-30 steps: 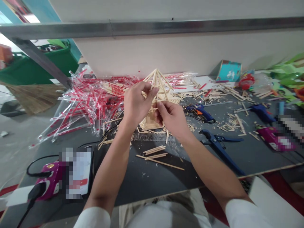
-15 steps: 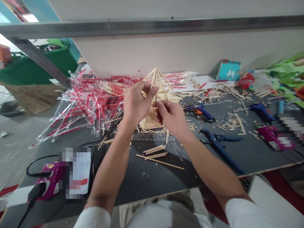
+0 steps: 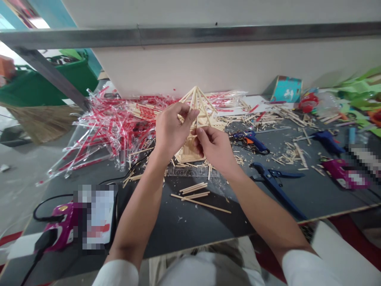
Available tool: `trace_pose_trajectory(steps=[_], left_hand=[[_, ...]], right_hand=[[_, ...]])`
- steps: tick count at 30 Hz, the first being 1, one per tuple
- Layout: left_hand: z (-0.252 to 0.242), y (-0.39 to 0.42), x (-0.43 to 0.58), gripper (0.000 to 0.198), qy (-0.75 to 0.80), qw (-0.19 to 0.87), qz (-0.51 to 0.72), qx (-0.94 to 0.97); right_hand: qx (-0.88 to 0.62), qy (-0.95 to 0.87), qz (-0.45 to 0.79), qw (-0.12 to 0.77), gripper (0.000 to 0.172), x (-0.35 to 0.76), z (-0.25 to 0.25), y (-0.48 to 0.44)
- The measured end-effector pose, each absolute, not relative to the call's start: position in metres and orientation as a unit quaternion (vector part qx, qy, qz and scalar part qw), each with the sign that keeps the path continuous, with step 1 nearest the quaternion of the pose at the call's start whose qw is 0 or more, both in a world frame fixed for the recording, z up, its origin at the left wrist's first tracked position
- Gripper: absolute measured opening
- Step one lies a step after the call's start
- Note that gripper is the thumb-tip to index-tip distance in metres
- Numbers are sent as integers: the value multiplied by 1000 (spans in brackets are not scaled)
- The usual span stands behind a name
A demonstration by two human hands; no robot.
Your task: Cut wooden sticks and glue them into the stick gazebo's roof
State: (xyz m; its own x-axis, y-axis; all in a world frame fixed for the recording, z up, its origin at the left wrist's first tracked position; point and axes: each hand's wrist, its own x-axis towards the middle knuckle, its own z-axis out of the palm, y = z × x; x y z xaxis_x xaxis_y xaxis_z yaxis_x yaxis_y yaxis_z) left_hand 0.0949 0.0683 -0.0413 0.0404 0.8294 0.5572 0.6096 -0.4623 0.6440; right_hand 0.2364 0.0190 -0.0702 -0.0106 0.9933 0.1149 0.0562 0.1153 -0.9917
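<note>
A small house-like model of thin wooden sticks (image 3: 192, 151) stands on the dark table, its pointed frame of slanting sticks rising at the top. My left hand (image 3: 175, 123) pinches a wooden stick (image 3: 197, 122) on the near side of that frame, thumb and forefinger closed on it. Lower on the same stick, my right hand (image 3: 212, 147) is closed too, thumb against its curled fingers. Both hands hide part of the model's middle. Several loose sticks (image 3: 195, 194) lie in front, and a clear ruler (image 3: 190, 171) rests by the model's base.
Plastic wrappers with red strips (image 3: 110, 131) heap up at left. Rightward lie a blue glue gun (image 3: 253, 141), another one (image 3: 329, 141), blue cutters (image 3: 276, 188) and stick scraps. A phone (image 3: 99, 218) and purple power strip (image 3: 61, 222) sit front left. A metal bar (image 3: 190, 35) crosses behind.
Almost nothing differs. Both hands keep their hold on the stick at the model's top, and the view has shifted very slightly.
</note>
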Motion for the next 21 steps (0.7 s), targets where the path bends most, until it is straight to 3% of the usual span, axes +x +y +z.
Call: trace_pose_trajectory(steps=[16,21], left_hand=[[-41,70,94,20,493,122,473,720],[-38,69,89,18,488,134,465,726]], right_hand=[[-471,-547,454,522,29,237,-72,20],[-516,-587,387,489,35,243,-67,15]])
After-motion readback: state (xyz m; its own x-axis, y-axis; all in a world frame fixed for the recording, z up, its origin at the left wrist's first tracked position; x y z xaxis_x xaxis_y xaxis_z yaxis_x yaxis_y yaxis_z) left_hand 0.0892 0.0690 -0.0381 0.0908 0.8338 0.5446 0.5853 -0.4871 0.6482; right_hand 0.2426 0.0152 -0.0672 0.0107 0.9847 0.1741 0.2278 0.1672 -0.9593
